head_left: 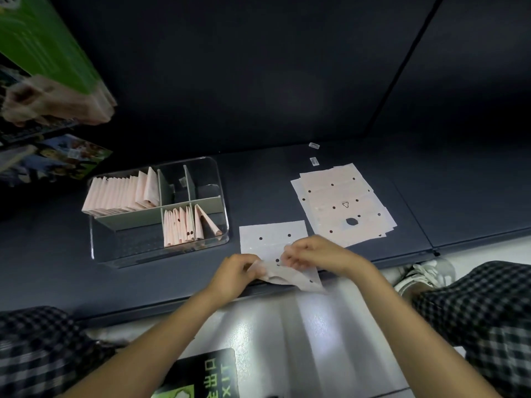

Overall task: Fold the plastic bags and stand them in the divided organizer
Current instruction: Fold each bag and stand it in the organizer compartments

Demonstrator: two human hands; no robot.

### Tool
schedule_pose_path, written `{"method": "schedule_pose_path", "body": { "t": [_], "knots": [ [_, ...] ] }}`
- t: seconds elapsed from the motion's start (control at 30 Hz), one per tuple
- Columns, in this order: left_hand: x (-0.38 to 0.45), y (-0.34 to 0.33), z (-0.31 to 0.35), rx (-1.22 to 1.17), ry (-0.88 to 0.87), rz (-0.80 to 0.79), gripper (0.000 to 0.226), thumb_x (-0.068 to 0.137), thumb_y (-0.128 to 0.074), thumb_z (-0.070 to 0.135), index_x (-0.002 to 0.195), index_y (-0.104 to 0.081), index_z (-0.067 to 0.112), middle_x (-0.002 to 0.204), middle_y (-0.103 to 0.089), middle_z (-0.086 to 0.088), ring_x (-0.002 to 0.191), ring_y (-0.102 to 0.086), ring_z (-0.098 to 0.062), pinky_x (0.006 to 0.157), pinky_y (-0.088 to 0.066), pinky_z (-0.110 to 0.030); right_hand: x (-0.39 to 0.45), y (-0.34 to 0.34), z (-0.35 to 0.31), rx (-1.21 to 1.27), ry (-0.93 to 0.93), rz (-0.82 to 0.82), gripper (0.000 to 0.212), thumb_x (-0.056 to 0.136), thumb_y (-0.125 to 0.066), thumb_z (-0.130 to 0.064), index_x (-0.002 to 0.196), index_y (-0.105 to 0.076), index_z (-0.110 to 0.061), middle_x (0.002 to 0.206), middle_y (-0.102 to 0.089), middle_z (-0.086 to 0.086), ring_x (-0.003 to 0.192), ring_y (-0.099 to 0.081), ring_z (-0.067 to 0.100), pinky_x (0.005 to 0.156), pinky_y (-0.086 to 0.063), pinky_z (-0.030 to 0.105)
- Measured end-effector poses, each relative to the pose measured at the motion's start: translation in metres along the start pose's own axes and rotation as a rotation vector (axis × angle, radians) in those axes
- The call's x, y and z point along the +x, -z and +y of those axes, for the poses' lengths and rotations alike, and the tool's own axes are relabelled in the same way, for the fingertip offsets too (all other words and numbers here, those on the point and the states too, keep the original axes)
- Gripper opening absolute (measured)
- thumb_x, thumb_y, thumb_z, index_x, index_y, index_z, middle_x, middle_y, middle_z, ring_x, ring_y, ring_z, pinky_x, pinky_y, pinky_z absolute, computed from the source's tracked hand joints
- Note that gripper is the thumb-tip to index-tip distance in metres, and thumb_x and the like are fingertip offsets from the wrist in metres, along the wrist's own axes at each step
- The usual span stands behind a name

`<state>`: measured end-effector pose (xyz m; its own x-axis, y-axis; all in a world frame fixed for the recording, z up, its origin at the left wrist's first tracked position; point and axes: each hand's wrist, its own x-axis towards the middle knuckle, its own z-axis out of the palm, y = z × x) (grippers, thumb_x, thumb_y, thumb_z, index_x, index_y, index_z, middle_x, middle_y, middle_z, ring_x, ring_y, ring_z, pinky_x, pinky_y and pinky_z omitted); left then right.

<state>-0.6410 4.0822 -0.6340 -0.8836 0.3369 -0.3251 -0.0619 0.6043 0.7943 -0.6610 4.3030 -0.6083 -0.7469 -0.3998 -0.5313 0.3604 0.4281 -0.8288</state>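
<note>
A pale pink plastic bag (273, 248) lies on the dark shelf surface (287, 156) at its near edge, just right of the clear divided organizer (159, 211). Its far portion lies flat, a rectangle with punched holes. Its near portion is lifted and folded into a band whose long axis runs left to right, with the right end tapering to a point that overhangs the shelf edge toward the near right.

The left hand (234, 272) pinches the left end of the folded band, fingers curled round the plastic. The right hand (313, 254) pinches the bag's upper layer near the middle, fingertips pressed together on the film.

In the organizer, the far-left compartment holds a dense row of folded bags (120, 193) standing on edge. The near-right compartment holds a shorter row (184, 225), the rightmost piece leaning right. The two far-right compartments and the near-left compartment hold no folded bags.

A stack of flat bags (342, 205) lies to the right of the organizer, beyond the right hand, its long axis running far-left to near-right.
</note>
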Motion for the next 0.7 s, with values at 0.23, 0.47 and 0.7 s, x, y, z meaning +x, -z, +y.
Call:
{"method": "schedule_pose_path", "body": {
  "t": [0.23,0.47,0.7],
  "knots": [
    [0.007,-0.008,0.005,-0.546,0.240,0.219,0.012,0.092,-0.057,0.005,0.100,-0.066,0.007,0.094,-0.067,-0.007,0.065,-0.058,-0.006,0.064,-0.048,-0.016,0.007,0.025,0.021,0.424,0.033,0.346,0.051,0.074,-0.054,-0.059,0.103,-0.068,-0.019,0.101,-0.072,0.003,0.094,-0.067,0.013,0.080,-0.049,0.025],
    [0.018,-0.014,0.009,-0.628,0.259,0.344,0.022,0.094,-0.052,0.003,0.115,-0.058,0.000,0.103,-0.064,-0.012,0.088,-0.058,-0.022,0.074,-0.049,-0.023,0.039,0.010,0.038,0.198,-0.008,0.625,0.028,0.089,-0.061,-0.020,0.084,-0.058,0.007,0.074,-0.056,0.010,0.071,-0.050,0.020,0.070,-0.040,0.032],
    [0.008,-0.028,-0.004,0.243,-0.120,0.491,0.047,0.088,-0.061,0.012,0.133,-0.046,0.013,0.134,-0.043,-0.007,0.124,-0.040,-0.023,0.103,-0.038,-0.035,0.059,0.011,0.037,-0.078,-0.096,0.703,0.025,0.088,-0.062,-0.020,0.067,-0.051,-0.010,0.065,-0.051,0.003,0.062,-0.044,0.018,0.061,-0.036,0.027]
  ]
}}
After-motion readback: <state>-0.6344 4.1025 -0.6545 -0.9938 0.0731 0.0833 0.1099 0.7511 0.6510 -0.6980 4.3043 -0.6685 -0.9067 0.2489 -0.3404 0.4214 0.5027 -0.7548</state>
